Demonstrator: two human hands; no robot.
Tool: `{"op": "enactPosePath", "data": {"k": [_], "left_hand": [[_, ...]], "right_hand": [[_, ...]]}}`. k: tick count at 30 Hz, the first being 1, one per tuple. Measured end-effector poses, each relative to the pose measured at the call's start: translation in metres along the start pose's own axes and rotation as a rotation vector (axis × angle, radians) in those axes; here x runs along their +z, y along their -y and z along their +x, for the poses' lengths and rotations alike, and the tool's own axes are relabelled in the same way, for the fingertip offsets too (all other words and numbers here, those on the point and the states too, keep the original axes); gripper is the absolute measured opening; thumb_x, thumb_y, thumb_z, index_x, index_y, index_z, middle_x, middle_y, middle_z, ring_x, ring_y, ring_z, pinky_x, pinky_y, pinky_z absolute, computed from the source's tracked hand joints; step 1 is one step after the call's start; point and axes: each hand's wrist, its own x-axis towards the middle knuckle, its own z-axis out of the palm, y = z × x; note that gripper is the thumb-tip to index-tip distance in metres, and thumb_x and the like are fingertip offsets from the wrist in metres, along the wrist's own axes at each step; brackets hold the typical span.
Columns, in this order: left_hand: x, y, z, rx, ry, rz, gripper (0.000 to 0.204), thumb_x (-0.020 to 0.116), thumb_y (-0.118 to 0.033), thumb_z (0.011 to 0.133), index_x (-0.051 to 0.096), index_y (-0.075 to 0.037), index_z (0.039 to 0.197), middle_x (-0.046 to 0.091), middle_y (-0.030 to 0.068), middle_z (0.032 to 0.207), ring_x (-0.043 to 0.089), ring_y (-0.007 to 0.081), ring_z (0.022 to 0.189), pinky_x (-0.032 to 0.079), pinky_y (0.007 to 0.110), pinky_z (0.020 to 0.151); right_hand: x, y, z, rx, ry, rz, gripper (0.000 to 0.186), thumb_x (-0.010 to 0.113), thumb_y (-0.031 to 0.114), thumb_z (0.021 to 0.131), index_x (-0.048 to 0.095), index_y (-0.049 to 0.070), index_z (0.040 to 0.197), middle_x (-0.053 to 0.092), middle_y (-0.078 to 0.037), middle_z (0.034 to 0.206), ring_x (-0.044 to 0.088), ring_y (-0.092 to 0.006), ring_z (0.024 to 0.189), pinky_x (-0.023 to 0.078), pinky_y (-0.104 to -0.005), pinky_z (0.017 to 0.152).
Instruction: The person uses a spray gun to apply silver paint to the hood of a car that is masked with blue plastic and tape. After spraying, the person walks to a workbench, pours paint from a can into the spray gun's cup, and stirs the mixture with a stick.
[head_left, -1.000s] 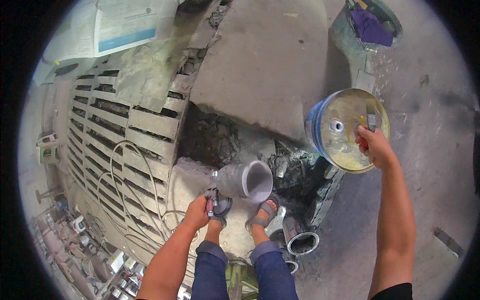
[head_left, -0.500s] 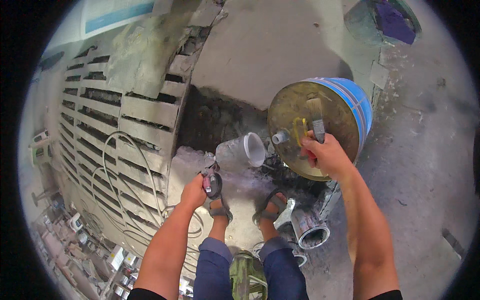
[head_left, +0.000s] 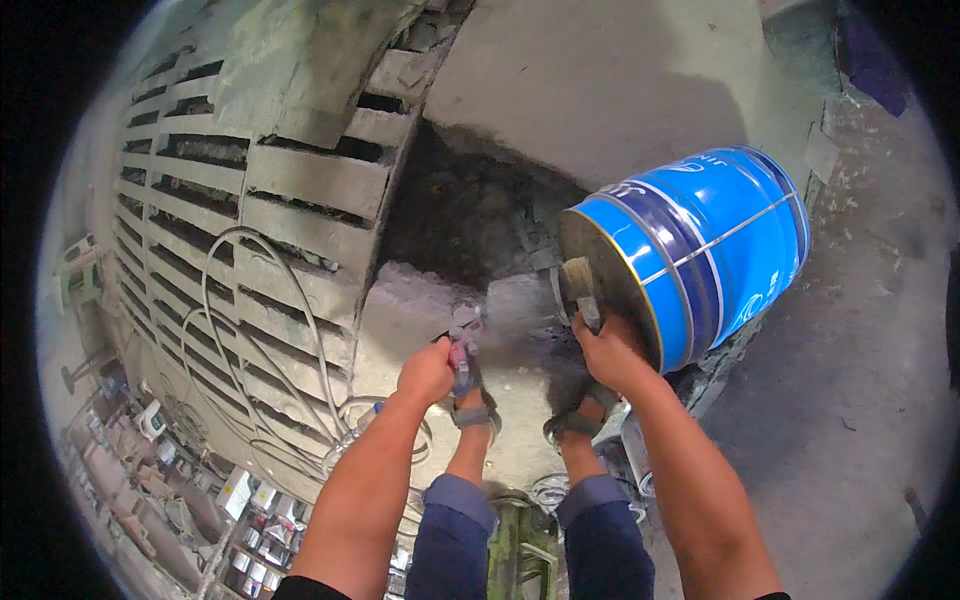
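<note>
The blue metal bucket [head_left: 700, 265] is tipped on its side, its open mouth turned left and down, a thin gold rim around it and pale bands across its wall; a brush [head_left: 583, 290] with a pale bristle head rests against that rim, handle pointing down; the small pink-handled tool [head_left: 462, 345] stands upright with its grey metal head topmost, just left of the bucket's mouth.

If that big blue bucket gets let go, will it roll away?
Probably. The blue bucket is round and tipped on its side, steadied only by the right hand at its rim. It looks like stiff metal, so it likely wouldn't squash.
</note>
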Motion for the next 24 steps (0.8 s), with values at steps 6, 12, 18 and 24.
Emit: {"op": "enactPosePath", "data": {"k": [6,12,18,24], "left_hand": [[0.002,0.008,0.016,0.017,0.005,-0.001,0.014,0.049,-0.009,0.078,0.049,-0.004,0.09,0.06,0.0251,0.085,0.057,0.0437,0.084,0.043,0.052,0.072],[-0.01,0.004,0.015,0.005,0.101,0.07,0.015,0.049,-0.009,0.078,0.051,-0.003,0.091,0.062,0.0231,0.09,0.058,0.0431,0.085,0.045,0.051,0.075],[-0.02,-0.006,0.008,0.11,0.03,-0.032,0.015,0.05,-0.01,0.079,0.051,-0.003,0.092,0.062,0.0232,0.09,0.057,0.0436,0.086,0.045,0.051,0.074],[-0.023,-0.041,0.003,0.182,-0.007,-0.139,0.018,0.052,-0.02,0.084,0.053,-0.005,0.095,0.061,0.0241,0.087,0.056,0.0453,0.084,0.045,0.05,0.07]], "right_hand": [[0.024,0.004,0.004,0.068,0.02,-0.058,0.051,0.054,0.034,0.087,0.051,-0.002,0.123,0.054,-0.027,0.121,0.048,-0.0405,0.118,0.036,-0.0404,0.101],[0.003,0.005,-0.003,-0.002,-0.035,0.016,0.044,0.057,0.033,0.086,0.055,0.001,0.116,0.06,-0.025,0.105,0.055,-0.0393,0.103,0.042,-0.0397,0.091],[-0.081,0.031,-0.032,0.207,0.131,0.31,0.034,0.062,0.03,0.085,0.06,0.003,0.105,0.057,-0.006,0.073,0.052,-0.0119,0.057,0.046,-0.0304,0.057],[-0.171,0.01,-0.054,0.232,0.138,0.467,0.018,0.059,0.019,0.083,0.061,0.006,0.096,0.055,0.0,0.069,0.047,-0.0095,0.055,0.041,-0.0266,0.051]]}}
